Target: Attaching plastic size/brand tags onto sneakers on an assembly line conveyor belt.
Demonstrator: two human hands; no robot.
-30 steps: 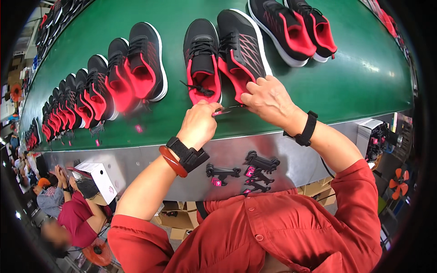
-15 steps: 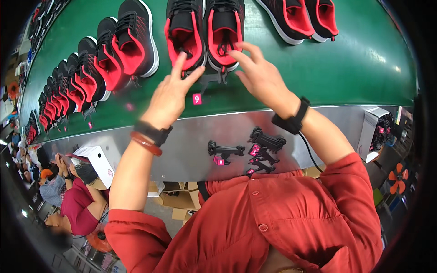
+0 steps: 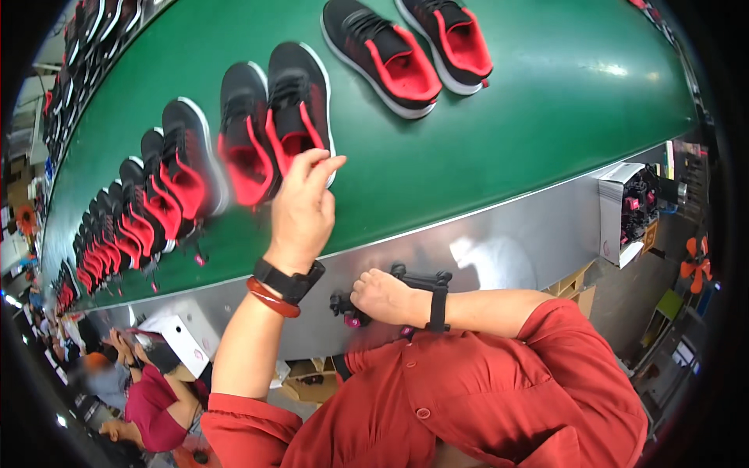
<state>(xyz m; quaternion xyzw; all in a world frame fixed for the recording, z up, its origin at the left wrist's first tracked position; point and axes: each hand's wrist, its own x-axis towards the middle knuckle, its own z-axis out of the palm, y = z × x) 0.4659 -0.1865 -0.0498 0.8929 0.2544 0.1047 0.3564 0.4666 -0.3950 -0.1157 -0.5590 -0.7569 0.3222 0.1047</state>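
Observation:
My left hand is over the green bench, holding nothing, its loosely bent fingers and thumb apart. It is in front of the heel of a black sneaker with red lining and white sole, hiding part of it. Left of that stands a matching sneaker. On the metal ledge my right hand is closed over black plastic shoe hangers, its fingertips hidden. One hanger end sticks out beside its fingers, with a small pink tag under it.
A long row of similar sneakers runs off to the left. Another pair stands further right on the green bench. White boxes stand by the ledge, one of black hangers at right. Several people sit at far left.
My right hand has left the middle pair of sneakers and come down to the hangers on the ledge. My left hand is lower. The shoes now appear further left in view.

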